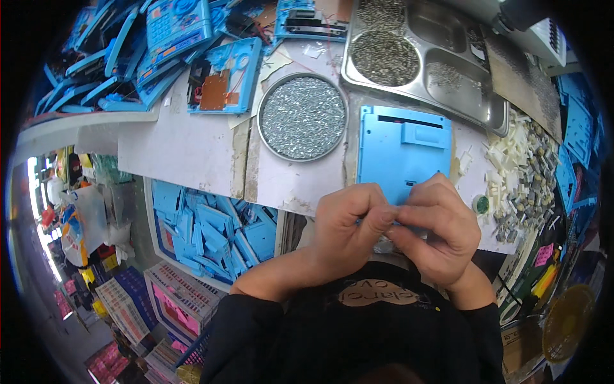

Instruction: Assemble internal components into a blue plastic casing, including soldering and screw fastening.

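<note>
My left hand (352,221) and my right hand (438,230) meet fingertip to fingertip over the near edge of a blue plastic housing (384,150). Both are closed in a pinch, and whatever lies between the fingers is hidden or too small to make out. The housing lies flat on the table, with a dark slot along its far side and a raised rectangular block at its right. Beyond my left hand stands a round metal dish (304,115) full of small silvery pieces that look like screws or pins.
At the back right is a steel compartment tray (441,96) with small metal parts. White and grey pieces (521,173) lie heaped at the right. Blue housings (128,57) are piled at the back left, near an opened unit (224,83). A bin of blue parts (214,227) sits left below the tabletop.
</note>
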Demonstrator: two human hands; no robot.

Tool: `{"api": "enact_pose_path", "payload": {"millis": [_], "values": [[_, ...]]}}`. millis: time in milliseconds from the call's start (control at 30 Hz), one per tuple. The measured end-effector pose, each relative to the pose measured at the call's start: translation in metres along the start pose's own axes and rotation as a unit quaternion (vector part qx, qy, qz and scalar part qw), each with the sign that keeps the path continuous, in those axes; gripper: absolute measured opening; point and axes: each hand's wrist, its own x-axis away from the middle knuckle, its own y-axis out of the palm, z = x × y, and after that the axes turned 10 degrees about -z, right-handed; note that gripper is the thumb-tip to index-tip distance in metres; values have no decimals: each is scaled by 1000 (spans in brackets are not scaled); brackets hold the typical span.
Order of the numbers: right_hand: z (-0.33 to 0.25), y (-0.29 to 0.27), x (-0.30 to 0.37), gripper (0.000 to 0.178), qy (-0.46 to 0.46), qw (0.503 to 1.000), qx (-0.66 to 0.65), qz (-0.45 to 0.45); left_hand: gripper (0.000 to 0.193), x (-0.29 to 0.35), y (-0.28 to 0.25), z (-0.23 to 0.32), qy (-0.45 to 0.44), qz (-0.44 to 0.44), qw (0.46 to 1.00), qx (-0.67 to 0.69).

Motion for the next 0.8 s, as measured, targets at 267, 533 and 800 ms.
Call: {"api": "enact_pose_path", "payload": {"millis": [267, 533, 800], "values": [[1, -6, 1, 24, 0, 997, 68, 26, 22, -17, -41, -18, 154, 41, 954, -252], [16, -52, 56, 25, 68, 970, 223, -74, 15, -36, -117, -42, 30, 44, 789, -612], [15, -47, 52, 25, 49, 963, 256, -66, 7, -40, -126, -54, 48, 62, 835, -545]]}}
